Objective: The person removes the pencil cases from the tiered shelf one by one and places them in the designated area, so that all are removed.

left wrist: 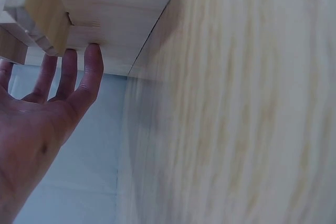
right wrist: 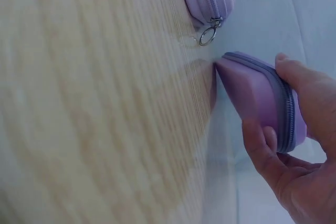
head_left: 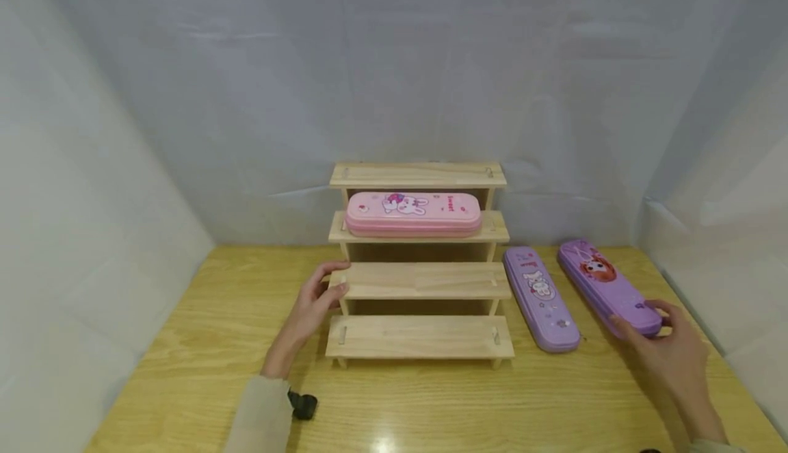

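My left hand (head_left: 312, 302) holds the left end of the second-lowest step of a pale wooden tiered rack (head_left: 418, 337). In the left wrist view, fingertips of the left hand (left wrist: 68, 93) touch the rack's side panel (left wrist: 115, 30). A pink pencil case (head_left: 412, 215) with a rabbit print lies lengthwise on the second step from the top. At the far right, my right hand (head_left: 674, 347) grips the near end of a purple pencil case (head_left: 609, 282) printed with a red-haired character. The right wrist view shows this case (right wrist: 252, 93) tilted, its near end raised off the table.
Between the rack and the held case, a lilac pencil case (head_left: 542, 299) with a white cartoon animal lies on the wooden table (head_left: 394, 405). Its zipper ring (right wrist: 208, 36) hangs at the near end. Pale sheets (head_left: 400, 83) enclose the back and both sides.
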Available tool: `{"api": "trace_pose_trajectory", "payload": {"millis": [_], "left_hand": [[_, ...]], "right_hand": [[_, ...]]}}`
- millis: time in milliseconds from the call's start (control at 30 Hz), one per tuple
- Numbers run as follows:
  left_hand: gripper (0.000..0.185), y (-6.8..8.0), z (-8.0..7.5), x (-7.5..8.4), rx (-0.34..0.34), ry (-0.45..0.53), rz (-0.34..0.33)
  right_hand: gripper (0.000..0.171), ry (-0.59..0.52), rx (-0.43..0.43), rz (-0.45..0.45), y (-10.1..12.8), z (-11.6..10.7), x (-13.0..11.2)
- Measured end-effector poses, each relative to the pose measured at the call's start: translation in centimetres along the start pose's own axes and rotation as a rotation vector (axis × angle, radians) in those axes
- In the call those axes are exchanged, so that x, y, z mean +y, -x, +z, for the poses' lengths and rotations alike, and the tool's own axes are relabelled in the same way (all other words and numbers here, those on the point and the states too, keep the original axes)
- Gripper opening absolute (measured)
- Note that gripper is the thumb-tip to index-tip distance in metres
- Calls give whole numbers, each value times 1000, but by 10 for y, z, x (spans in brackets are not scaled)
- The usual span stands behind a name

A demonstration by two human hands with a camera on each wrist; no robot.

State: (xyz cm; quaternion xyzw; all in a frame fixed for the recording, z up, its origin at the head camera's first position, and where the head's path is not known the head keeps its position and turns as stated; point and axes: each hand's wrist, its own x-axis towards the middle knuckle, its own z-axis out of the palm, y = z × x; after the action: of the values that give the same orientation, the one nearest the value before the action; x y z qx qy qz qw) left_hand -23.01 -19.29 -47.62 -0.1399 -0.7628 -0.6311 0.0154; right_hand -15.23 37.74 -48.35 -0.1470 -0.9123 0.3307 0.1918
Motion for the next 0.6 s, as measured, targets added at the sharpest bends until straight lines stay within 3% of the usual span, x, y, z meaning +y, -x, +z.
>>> {"api": "trace_pose_trajectory", "payload": {"millis": [400,600], "left_hand": [[37,1,-1,1,-2,-14,12],[37,1,-1,1,-5,-4,16]], "right_hand": [[73,29,-216,4,0,3,1],[74,47,-268,2,1,7,-1]]}}
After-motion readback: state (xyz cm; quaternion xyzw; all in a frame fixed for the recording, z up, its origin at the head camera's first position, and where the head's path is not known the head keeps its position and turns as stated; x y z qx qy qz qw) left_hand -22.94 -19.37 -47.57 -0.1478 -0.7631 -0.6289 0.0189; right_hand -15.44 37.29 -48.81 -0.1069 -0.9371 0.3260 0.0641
